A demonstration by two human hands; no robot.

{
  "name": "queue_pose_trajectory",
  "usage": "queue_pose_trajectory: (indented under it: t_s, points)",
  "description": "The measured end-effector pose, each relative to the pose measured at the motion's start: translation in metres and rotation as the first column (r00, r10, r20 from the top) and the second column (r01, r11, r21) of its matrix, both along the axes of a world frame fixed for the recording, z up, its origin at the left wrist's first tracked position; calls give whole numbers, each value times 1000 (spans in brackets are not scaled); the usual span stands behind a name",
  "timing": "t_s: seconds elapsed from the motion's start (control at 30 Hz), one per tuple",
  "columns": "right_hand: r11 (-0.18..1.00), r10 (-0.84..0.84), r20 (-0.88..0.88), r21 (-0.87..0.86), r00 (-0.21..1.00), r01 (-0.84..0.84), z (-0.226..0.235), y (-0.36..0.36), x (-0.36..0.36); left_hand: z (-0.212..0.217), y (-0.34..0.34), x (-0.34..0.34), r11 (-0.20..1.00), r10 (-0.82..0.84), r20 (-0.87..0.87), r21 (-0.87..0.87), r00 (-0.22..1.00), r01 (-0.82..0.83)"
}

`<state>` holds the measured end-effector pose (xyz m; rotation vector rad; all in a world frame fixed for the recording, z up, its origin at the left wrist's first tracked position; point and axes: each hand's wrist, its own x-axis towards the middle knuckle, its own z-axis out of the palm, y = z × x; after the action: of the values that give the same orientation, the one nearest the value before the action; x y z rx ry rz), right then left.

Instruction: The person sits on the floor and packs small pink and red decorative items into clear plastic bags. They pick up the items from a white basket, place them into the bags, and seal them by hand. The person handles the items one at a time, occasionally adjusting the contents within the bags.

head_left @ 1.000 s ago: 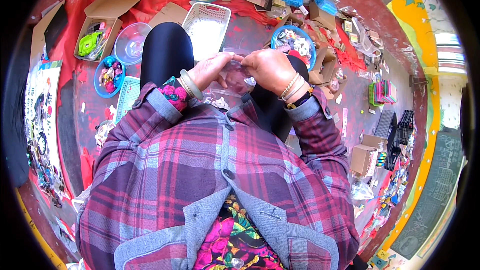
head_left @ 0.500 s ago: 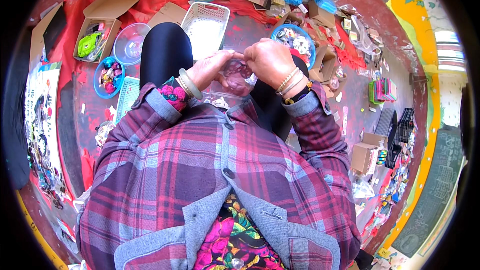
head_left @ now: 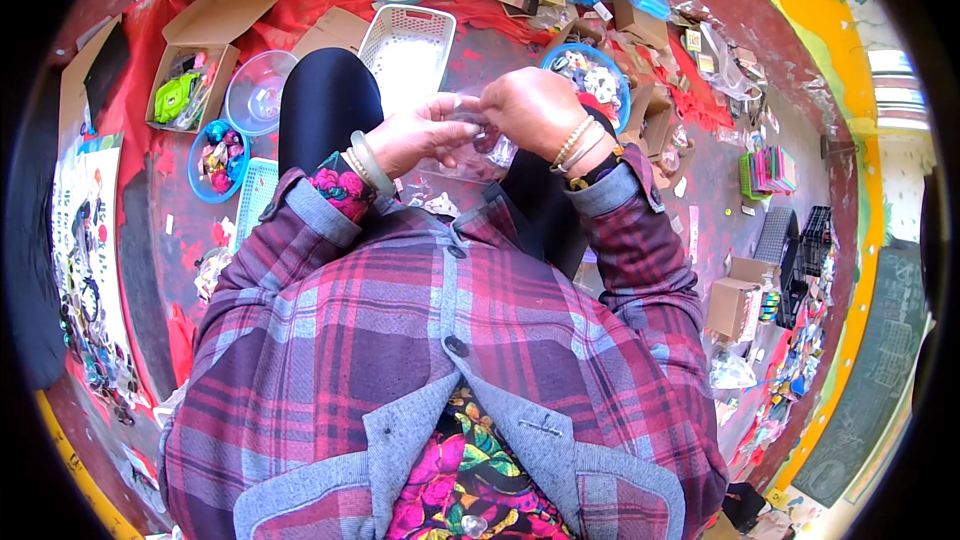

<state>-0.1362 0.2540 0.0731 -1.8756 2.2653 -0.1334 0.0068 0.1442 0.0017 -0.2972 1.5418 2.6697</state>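
In front of my lap, my left hand (head_left: pixel 424 134) and my right hand (head_left: pixel 532 112) meet with their fingertips close together. Between them hangs a small clear plastic bag (head_left: pixel 474 162), with something dark and reddish near its top. The left thumb and fingers pinch the bag's left upper side. Curled over its right upper edge, the fingers of my right hand are bent inward and partly hidden by the back of the hand. Black-and-white pieces (head_left: pixel 440 204) lie just below the bag, near my jacket hem.
A white plastic basket (head_left: pixel 447 37) stands beyond my knees. Left of them are a clear basin (head_left: pixel 238 100), a blue bowl of shiny items (head_left: pixel 196 184) and an open cardboard box (head_left: pixel 228 65). A blue basin of small pieces (head_left: pixel 625 105) sits beyond my right hand.
The left fingers have shifted on the bag and now show pinched along its upper side. My right hand has moved slightly left and up, and less of the reddish contents shows.
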Motion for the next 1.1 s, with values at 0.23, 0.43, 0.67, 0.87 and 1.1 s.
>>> queue_pose_trajectory:
  t_s: [0.23, 0.43, 0.67, 0.87, 1.1]
  points:
    - [738, 26, 785, -433, 620, 518, -24, 17, -31, -20, -29, -3, 937, 220, 39, 271, 975, -222]
    - [924, -200, 980, 189, -2, 332, -69, 37, -24, -20, -43, -2, 814, 292, 70, 505, 954, -286]
    - [927, -35, 990, 84, -139, 365, -67, 26, -6, 19, -28, -5, 880, 279, 14, 397, 960, -261]
    - [801, 185, 973, -67, -139, 595, -67, 21, -6, 0, -25, -3, 932, 228, -23, -284, 973, -225]
    - [796, 226, 970, -133, -86, 591, -69, 18, -4, -17, 1, -15, 969, 244, -114, -6, 963, -246]
